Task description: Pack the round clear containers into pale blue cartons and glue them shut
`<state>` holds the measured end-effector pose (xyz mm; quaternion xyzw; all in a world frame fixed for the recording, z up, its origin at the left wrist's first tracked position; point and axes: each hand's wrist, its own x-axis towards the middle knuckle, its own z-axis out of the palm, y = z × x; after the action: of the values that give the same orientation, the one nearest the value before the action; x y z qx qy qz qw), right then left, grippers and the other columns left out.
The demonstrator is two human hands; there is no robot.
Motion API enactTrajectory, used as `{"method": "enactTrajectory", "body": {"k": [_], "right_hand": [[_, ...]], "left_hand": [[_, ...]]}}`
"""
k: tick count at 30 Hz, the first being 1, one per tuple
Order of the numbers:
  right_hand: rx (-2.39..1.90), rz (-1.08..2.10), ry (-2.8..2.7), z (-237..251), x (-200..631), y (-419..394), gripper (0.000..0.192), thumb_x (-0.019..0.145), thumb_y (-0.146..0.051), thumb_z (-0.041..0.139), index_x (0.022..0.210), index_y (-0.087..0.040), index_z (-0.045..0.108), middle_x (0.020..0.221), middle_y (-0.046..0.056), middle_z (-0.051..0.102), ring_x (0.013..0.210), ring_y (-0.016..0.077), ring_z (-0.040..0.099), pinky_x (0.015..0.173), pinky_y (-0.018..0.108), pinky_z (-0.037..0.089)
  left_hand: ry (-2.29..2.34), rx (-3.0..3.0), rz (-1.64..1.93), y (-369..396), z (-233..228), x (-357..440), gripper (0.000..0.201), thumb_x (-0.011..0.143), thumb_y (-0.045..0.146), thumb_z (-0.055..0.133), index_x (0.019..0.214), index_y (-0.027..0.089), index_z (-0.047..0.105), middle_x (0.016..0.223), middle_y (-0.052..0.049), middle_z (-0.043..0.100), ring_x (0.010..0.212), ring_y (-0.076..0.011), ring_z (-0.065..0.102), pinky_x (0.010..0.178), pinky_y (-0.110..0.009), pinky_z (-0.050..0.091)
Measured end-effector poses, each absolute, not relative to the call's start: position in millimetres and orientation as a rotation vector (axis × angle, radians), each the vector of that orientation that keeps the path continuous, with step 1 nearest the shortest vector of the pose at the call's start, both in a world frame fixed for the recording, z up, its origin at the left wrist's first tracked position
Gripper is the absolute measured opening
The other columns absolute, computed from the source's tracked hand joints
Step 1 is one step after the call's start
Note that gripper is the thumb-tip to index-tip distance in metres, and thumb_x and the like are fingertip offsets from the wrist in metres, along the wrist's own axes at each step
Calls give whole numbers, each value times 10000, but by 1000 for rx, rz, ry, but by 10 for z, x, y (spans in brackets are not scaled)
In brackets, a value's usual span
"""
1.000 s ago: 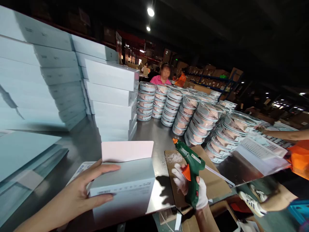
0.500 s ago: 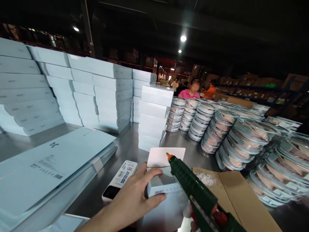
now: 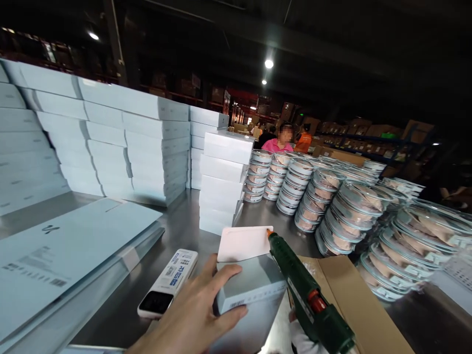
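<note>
Your left hand, low in the centre of the frame, is spread and half-curled over the near-left corner of the small white box, thumb along its front edge and fingers on the lid; keep that pressure flat and steady so the box cannot skid on the smooth steel table. Your right hand, gloved in white at the bottom edge, is mostly hidden, but it is closed round the grip of the green glue gun, which slants up and left. Its orange nozzle sits at the right corner of the open flap, a pale, matt, rounded-corner card tab standing just behind the box. Judging by that, a thin line laid along the flap edge will serve better than a blob; keep your holding fingers out of the nozzle's path.

Just left of the box lies a slim white handset with a glossy dark screen. To the right is a brown cardboard sheet, rough and dull. Beyond, centre frame, stacked white boxes; to the right, rows of round clear-lidded tins.
</note>
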<state>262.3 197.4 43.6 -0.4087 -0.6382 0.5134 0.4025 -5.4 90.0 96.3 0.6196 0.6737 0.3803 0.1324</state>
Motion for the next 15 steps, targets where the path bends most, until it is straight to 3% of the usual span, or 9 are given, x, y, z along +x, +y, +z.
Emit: {"method": "enactTrajectory", "body": {"k": [3, 6, 8, 11, 13, 15], "right_hand": [[-1069, 1319, -1522, 331, 2704, 2091, 258, 915, -492, 715, 1035, -264, 713, 1040, 39, 740, 933, 222, 716, 777, 357, 624], [-1062, 1395, -1423, 336, 2847, 2094, 374, 624, -542, 896, 838, -285, 729, 755, 33, 731, 740, 285, 731, 619, 396, 639], [-1035, 1446, -1351, 401, 2931, 2102, 402, 539, -565, 905, 803, -312, 738, 656, 39, 708, 671, 320, 723, 544, 415, 628], [-1035, 1613, -1079, 474, 2948, 2225, 373, 575, -519, 910, 814, -268, 771, 692, 18, 744, 667, 229, 731, 637, 331, 644], [-1080, 1739, -882, 446, 2921, 2354, 376, 480, -413, 981, 738, -232, 776, 696, 6, 768, 638, 165, 730, 658, 255, 629], [-1119, 1796, -818, 370, 2944, 2460, 372, 442, -381, 996, 698, -220, 779, 705, 32, 790, 615, 170, 738, 631, 257, 625]], "left_hand": [[1940, 1790, 1167, 911, 898, -87, 499, 772, 422, 768, 1253, 297, 723, 1246, -136, 684, 844, -311, 772, 771, -420, 653], [1892, 1810, 1274, 933, 792, -205, 494, 787, 403, 772, 1273, 341, 703, 1248, -102, 715, 1049, -348, 749, 872, -428, 633], [1823, 1830, 1272, 943, 702, -348, 510, 793, 381, 779, 1294, 348, 692, 1292, -90, 723, 1171, -362, 707, 958, -453, 603], [1743, 1865, 1215, 934, 560, -607, 558, 762, 335, 825, 1307, 347, 706, 1379, -90, 704, 1363, -391, 581, 1104, -529, 497], [1679, 1884, 1181, 911, 491, -748, 591, 736, 320, 859, 1308, 353, 716, 1473, -96, 644, 1411, -395, 536, 1131, -537, 465], [1592, 1891, 1149, 879, 471, -827, 601, 734, 331, 879, 1312, 363, 718, 1560, -93, 563, 1411, -380, 541, 1132, -511, 466]]}}
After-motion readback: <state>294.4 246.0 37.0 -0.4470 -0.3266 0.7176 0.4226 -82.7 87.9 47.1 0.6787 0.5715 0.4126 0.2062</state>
